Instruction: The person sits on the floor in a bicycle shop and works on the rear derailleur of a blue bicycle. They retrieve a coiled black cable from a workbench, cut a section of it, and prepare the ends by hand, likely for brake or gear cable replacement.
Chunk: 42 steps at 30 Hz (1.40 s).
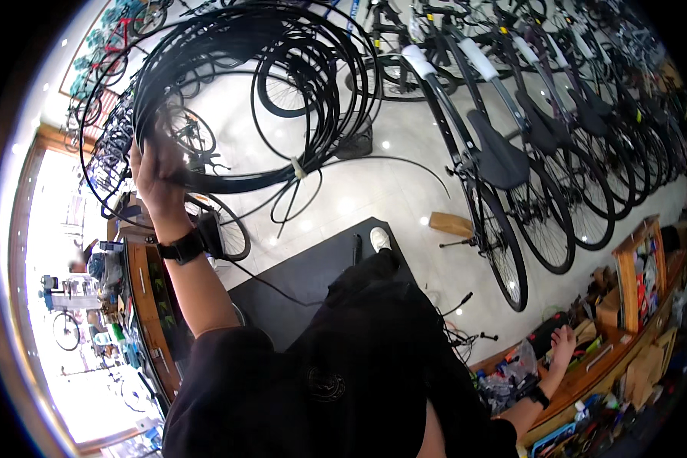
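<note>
My left hand is raised and closed around a large coil of black bicycle cable housing. The loops fan out above and to the right of the hand, and a pale tie binds them at the lower right. One loose end curves off to the right over the floor. Over on the right, my right hand reaches above a cluttered wooden workbench. Its fingers are apart and nothing shows in them. Close by lie clear plastic bags and a dark bundle.
Parked bicycles line the right side, and more stand at the far left. A black mat lies under my feet. Thin cables tangle near the bench. A wooden cabinet stands at the left, and a cardboard piece lies on the floor.
</note>
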Motion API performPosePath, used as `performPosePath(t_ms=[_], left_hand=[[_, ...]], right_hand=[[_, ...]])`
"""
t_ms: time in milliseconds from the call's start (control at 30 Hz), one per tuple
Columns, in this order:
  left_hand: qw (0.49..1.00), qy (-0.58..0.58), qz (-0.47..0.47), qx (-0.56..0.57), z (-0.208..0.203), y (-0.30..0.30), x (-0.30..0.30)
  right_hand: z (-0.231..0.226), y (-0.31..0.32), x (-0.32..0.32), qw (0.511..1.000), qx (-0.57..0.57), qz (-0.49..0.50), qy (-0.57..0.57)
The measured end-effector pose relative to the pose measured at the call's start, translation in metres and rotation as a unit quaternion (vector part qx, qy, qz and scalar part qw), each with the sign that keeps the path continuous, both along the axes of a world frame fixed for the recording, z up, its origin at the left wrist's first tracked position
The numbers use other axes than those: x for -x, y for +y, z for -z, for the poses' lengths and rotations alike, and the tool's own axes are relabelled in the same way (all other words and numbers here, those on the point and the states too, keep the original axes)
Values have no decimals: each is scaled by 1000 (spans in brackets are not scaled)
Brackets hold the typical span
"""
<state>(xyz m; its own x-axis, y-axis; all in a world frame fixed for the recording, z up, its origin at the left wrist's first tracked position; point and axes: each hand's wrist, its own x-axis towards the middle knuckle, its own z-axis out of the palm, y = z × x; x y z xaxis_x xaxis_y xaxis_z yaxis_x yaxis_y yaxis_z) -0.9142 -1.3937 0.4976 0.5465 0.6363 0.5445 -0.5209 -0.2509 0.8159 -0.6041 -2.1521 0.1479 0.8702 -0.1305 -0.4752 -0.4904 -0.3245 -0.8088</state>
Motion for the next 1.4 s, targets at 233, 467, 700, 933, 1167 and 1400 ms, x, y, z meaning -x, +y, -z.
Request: performPosePath(t_ms=[233, 467, 700, 933, 1167, 1400], left_hand=[[996, -81, 18, 42, 69, 90, 64], [997, -75, 30, 19, 72, 131, 127], [970, -83, -223, -48, 37, 150, 168], [892, -52, -447, -33, 76, 260, 169], [908, -1, -417, -25, 69, 506, 74], [927, -110, -354, 51, 69, 788, 50]], right_hand=[[-151, 355, 0, 874, -213, -433, 53], [-110, 649, 34, 720, -205, -628, 213], [-151, 880, 65, 574, -491, -520, 398], [-161, 1074, 58, 614, -592, -445, 273], [-176, 1244, -58, 707, -628, -320, 55], [-244, 1341, -111, 708, -594, -355, -140]])
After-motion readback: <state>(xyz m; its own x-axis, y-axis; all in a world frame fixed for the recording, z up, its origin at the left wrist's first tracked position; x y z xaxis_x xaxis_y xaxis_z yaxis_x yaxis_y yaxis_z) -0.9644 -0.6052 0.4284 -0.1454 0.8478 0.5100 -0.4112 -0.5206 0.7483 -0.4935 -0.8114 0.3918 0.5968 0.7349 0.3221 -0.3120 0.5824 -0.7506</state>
